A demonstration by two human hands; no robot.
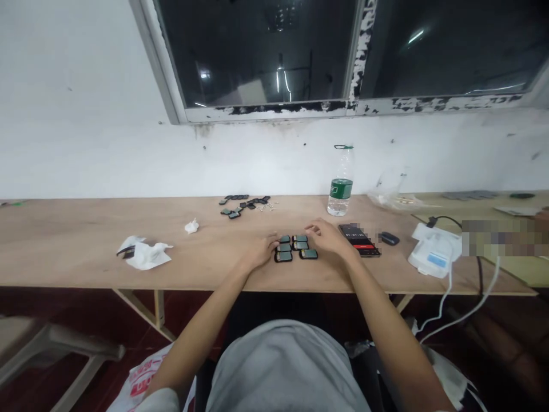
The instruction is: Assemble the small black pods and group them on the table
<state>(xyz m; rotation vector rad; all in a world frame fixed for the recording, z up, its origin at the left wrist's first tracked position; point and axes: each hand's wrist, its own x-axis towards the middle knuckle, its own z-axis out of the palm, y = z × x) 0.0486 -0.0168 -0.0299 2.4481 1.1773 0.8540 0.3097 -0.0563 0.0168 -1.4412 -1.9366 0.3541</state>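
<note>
Six-piece wording aside, several small flat rectangular pieces with grey-green faces and black rims lie in two columns on the table between my hands. My left hand [261, 250] rests at the left column, its fingertips against or right beside the upper left piece [285, 239]; its fingers look loosely stretched. The lower left piece [283, 257] lies nearer to me. My right hand [322, 232] hovers or rests just right of the upper right piece [300, 238], fingers apart, with nothing visible in them. Below that lies the lower right piece [309, 254].
Behind lie more dark pieces [234, 214] and small white bits [266, 207]. A water bottle [340, 194] stands near the wall. A phone [359, 240], a black oval object [389, 238] and a white cabled device [433, 252] are right; crumpled tissues [150, 255] are left.
</note>
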